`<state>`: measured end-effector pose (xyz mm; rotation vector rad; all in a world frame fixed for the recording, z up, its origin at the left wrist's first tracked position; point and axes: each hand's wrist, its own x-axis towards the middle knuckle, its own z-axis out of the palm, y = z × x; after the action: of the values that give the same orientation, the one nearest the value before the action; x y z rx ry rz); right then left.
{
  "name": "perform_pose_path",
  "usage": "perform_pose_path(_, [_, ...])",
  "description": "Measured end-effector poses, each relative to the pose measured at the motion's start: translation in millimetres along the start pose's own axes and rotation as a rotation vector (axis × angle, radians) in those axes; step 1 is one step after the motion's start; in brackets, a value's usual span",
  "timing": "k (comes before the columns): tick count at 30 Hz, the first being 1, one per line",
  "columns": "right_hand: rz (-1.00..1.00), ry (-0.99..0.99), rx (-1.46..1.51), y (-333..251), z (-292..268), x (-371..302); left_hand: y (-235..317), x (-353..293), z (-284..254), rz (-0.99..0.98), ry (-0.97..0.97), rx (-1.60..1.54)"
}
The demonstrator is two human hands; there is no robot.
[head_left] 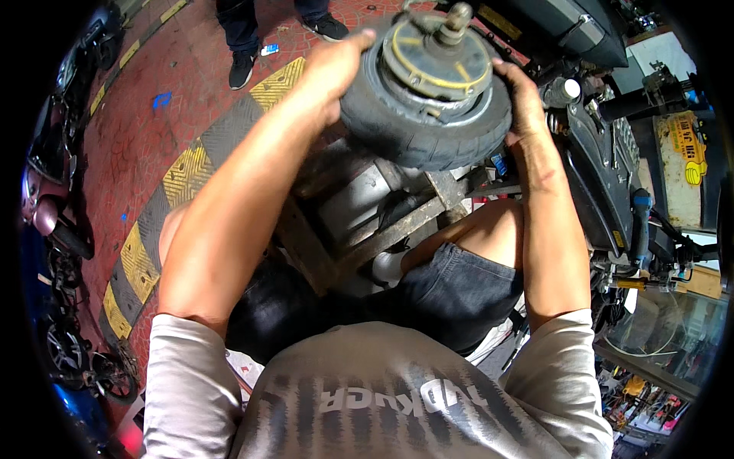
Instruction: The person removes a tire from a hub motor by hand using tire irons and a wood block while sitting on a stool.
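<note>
A small scooter wheel [428,145] with a black rubber tyre is held up in front of me, above my knees. Its hub faces up, with a round grey cover streaked in yellow and a thick axle end sticking out on top. My left hand [344,69] grips the tyre's left side, the thumb near its upper edge. On the opposite side my right hand [523,96] is closed round the tyre, its fingertips partly hidden behind it. Beneath the wheel, between my legs, lies a worn frame of bars [409,223].
A yellow and black speed bump [183,172] curves along the red paved floor at left. Parked motorbikes [57,222] line the far left. Another person's legs [238,30] stand ahead. Close at right are a dark scooter body [604,176] and a blue-handled tool [641,205].
</note>
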<state>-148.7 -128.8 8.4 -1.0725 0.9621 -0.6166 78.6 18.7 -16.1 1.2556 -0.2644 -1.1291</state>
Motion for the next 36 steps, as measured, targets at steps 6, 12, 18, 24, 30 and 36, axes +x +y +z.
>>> perform_pose_path(6, [0.038,-0.029,-0.198,41,-20,19,-11,25,-13,-0.016,0.000,0.190])
perform_pose_path(12, [0.054,-0.070,-0.267,47,-24,25,-42,49,-24,-0.005,0.059,0.307])
perform_pose_path(18, [0.001,-0.028,-0.338,51,-34,31,-44,37,-22,0.073,0.111,0.301])
perform_pose_path(24, [-0.099,0.046,-0.348,31,-29,29,-23,27,-21,0.179,0.129,0.215])
perform_pose_path(30, [-0.154,0.022,-0.512,54,-25,13,-53,22,-24,0.169,0.299,0.455])
perform_pose_path(36, [-0.184,-0.038,-0.533,67,-53,43,-47,27,-18,0.211,0.189,0.443])
